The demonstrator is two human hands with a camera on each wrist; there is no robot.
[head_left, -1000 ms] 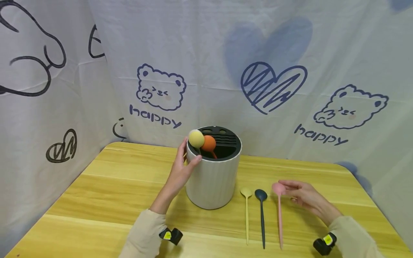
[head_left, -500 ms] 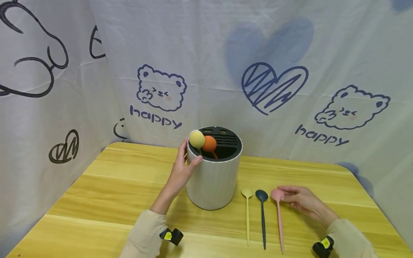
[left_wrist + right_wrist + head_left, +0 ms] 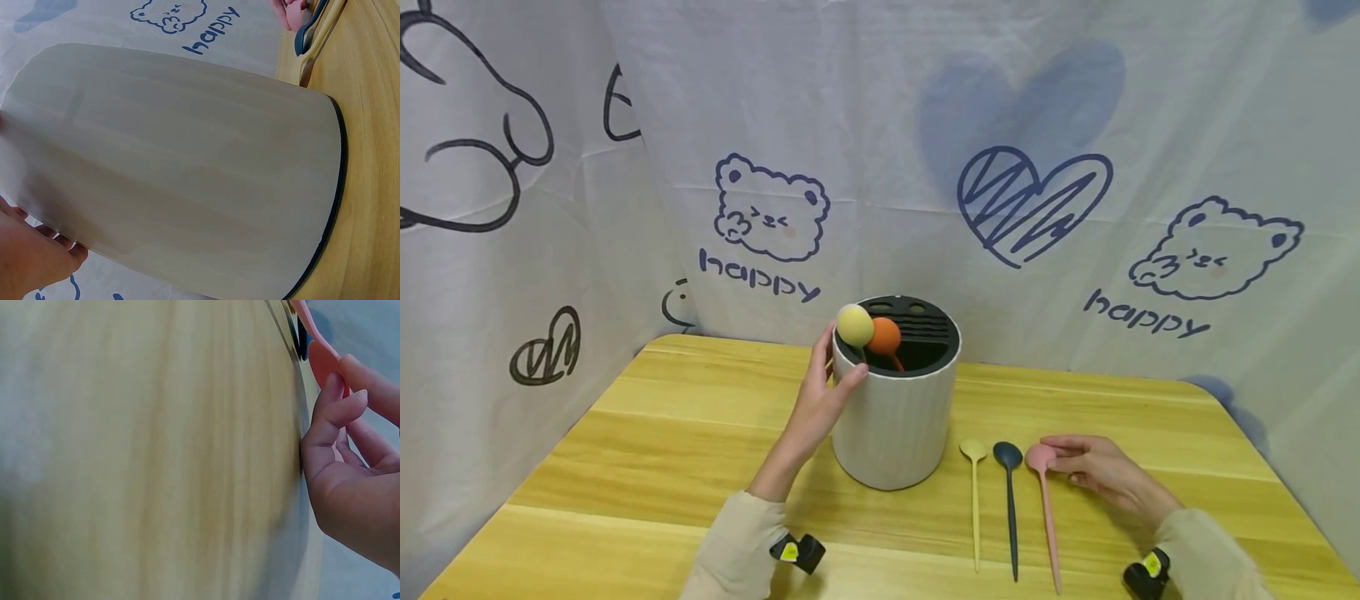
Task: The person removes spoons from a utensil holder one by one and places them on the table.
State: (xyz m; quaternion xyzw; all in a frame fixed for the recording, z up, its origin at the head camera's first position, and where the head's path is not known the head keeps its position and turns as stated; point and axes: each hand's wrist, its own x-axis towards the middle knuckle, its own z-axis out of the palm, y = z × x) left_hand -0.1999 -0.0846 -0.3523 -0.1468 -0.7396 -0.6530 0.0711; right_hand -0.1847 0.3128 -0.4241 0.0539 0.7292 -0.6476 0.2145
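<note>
My left hand (image 3: 822, 402) holds the left side of a white ribbed utensil holder (image 3: 897, 429), thumb at the front of its rim and fingers round the far side. The left wrist view shows fingers (image 3: 40, 253) against the pale wall. Out of the black top lean a pale yellow round-headed utensil (image 3: 854, 326) and an orange one (image 3: 886, 336). To the right, my right hand (image 3: 1108, 475) pinches a pink spoon (image 3: 1039, 456) by its bowl, handle towards me. In the right wrist view, thumb and fingers grip the pink bowl (image 3: 320, 364).
Between the holder and the pink spoon, a yellow spoon (image 3: 974, 500) and a dark blue spoon (image 3: 1011, 504) lie side by side, bowls away from me. All rest on a wooden table (image 3: 647, 467). Behind hangs a white printed curtain (image 3: 895, 150).
My right hand has moved left and a little nearer with the pink spoon, bringing it closer to the dark blue one. My left hand has stayed on the holder.
</note>
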